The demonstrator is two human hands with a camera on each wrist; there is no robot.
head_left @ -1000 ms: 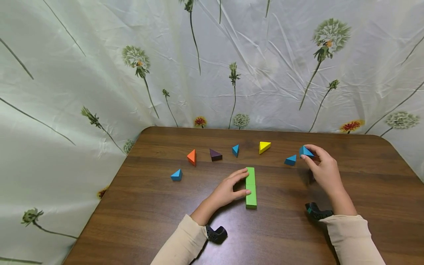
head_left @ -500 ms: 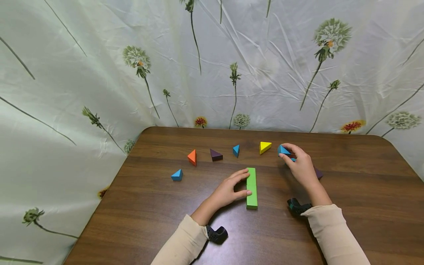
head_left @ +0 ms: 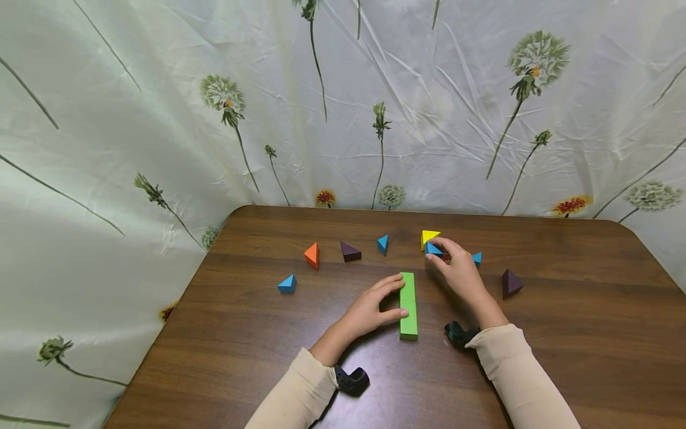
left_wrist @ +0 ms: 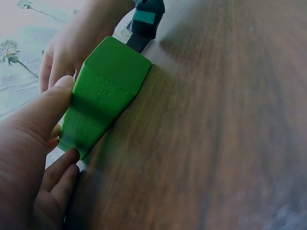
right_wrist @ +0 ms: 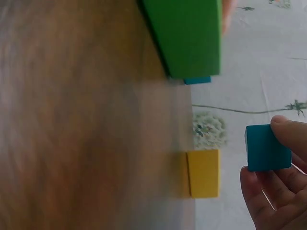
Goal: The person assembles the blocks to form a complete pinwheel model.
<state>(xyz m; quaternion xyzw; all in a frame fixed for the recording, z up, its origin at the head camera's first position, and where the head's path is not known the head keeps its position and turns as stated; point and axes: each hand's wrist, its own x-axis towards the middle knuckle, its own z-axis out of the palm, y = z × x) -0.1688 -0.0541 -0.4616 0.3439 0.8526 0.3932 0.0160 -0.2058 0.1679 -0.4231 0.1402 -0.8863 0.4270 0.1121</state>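
Observation:
Two green blocks [head_left: 408,301] lie end to end in a line on the table. My left hand [head_left: 364,311] rests at their left side, fingertips touching the far block and thumb touching the near one; the left wrist view shows the thumb along the edge of the green block [left_wrist: 103,91]. My right hand [head_left: 460,274] pinches a blue triangular block [head_left: 433,249] between thumb and fingers, raised off the table in the right wrist view. Behind it in the head view stands a yellow triangular block [head_left: 427,237], partly covered. Another blue triangular block [head_left: 477,258] is half hidden behind the right hand.
Along the back lie an orange triangular block [head_left: 312,256], a dark purple one [head_left: 351,252] and a small blue one [head_left: 383,245]. A blue triangular block [head_left: 287,284] lies farther left, a dark purple one [head_left: 511,283] at the right. A flowered curtain [head_left: 332,89] hangs behind the table.
My right hand has carried the blue triangular block leftward, from the right side to in front of the yellow block. The purple block at the right is uncovered. My left hand stays put.

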